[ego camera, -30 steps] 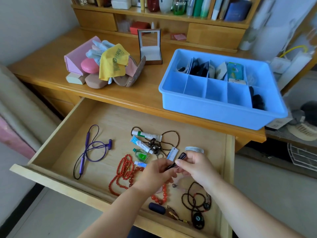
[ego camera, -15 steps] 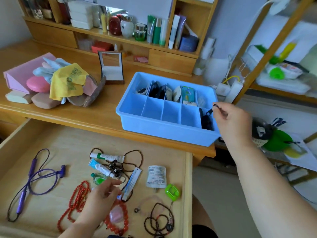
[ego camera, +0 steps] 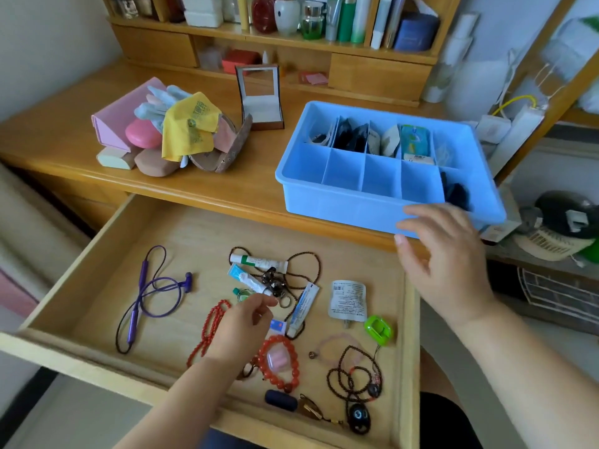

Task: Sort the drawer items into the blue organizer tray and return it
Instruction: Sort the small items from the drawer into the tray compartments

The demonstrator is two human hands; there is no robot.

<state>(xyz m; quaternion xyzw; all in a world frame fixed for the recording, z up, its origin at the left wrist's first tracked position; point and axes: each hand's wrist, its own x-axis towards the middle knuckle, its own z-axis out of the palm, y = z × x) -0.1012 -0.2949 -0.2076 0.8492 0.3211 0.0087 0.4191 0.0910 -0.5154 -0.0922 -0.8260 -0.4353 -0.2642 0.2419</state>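
Blue organizer tray sits up-right on the desk; left hand, fingers loosely curled and empty, hovers over the ointment tubes just ahead of it, their long axes roughly left-right. Right hand, grip spread and empty, is farther from them, by the tray's front wall.

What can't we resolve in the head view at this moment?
- Left hand: its fingertips hide whether it pinches anything.
- Red bead necklace: partly hidden under that hand.
- White sachet: print too small to read.
- Blue organizer tray: dark items in the right-end compartment are shadowed, unidentifiable.
- Right hand: blurred; contact with the tray unclear.
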